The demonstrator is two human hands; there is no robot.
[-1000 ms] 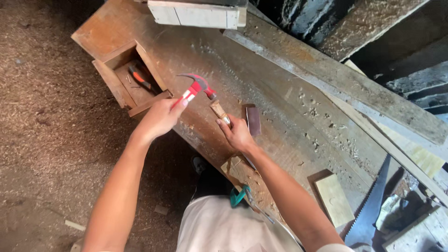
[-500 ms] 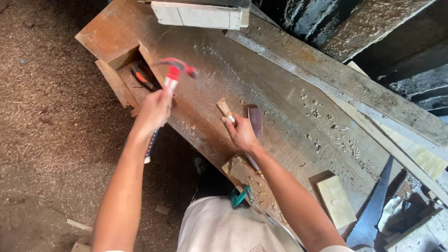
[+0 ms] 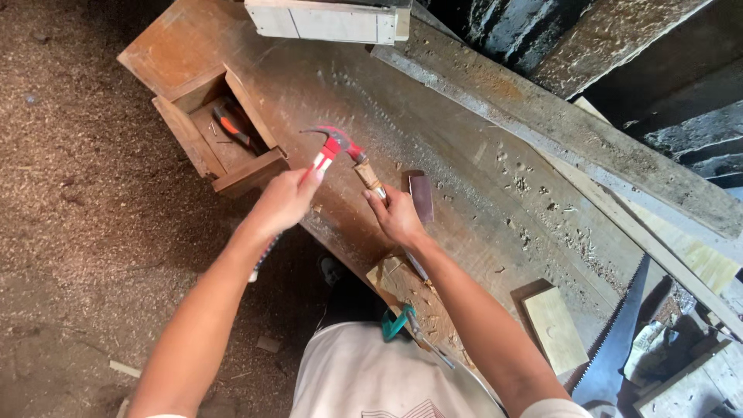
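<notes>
The hammer (image 3: 334, 145), raised high over the open drawer half a second ago, has been brought down again; its red head now sits touching or just above the butt of the chisel (image 3: 370, 177). This reads as one blow in a run of repeated strikes. The left hand (image 3: 284, 200) is closed around the red-and-white hammer handle. The right hand (image 3: 398, 217) is wrapped around the chisel, held tilted on the workbench (image 3: 480, 186); it has stayed put across the frames. The chisel's blade is hidden by the fingers, so what it bites into cannot be told.

Workbench: worn brown planks, pitted, dusted with chips. A small dark rectangular block (image 3: 422, 197) lies just beside the right hand. An open wooden drawer (image 3: 220, 139) at the bench's end holds an orange-handled tool (image 3: 231, 126), probably pliers. A pale wooden offcut (image 3: 554, 329) and a toothed saw blade (image 3: 617, 340) lie near the right elbow. Sawdust covers the floor (image 3: 70, 232).
</notes>
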